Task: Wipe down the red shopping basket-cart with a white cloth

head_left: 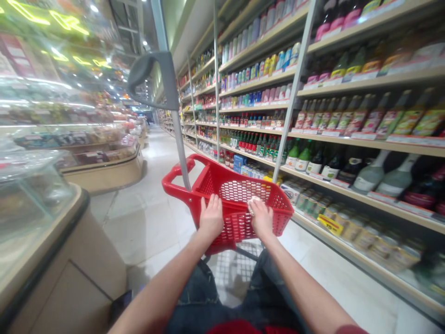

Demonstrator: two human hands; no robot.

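A red plastic shopping basket [236, 195] with a mesh wall sits in front of me in a store aisle. A grey pull handle [163, 79] rises from its far left corner on a metal pole. My left hand [210, 217] grips the basket's near rim. My right hand [261, 218] rests on the same rim further right, closed around a small pale object that I cannot identify. The basket's inside looks bare from here. My legs in dark jeans show below my arms.
Shelves [347, 134] of bottles, cans and jars run along the right side. Glass display counters [52, 195] with beige bases stand on the left. A pale tiled aisle floor [149, 213] stretches ahead between them.
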